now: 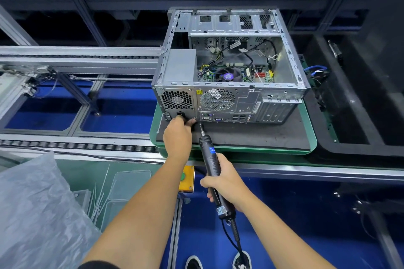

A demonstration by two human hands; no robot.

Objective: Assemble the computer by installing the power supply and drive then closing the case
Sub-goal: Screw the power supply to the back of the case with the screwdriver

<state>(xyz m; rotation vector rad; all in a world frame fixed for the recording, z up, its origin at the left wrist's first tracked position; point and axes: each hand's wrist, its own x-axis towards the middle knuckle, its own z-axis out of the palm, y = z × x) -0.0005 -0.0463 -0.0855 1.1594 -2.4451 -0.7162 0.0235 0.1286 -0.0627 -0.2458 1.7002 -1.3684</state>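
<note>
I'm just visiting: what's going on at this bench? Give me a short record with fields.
Case: open computer case on a green-edged tray, side panel off
Power supply: seated in the case's near left corner
Left hand: fingertips at the rear panel by the power socket
Right hand: grips an electric screwdriver, bit tip at the rear panel
Stage: apparently screwing the power supply in; case not yet closed

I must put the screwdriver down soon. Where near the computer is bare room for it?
The dark mat in front of the case, right of the screwdriver, is bare up to the green tray rim. It is crowded left, where the left hand touches the power supply.
</note>
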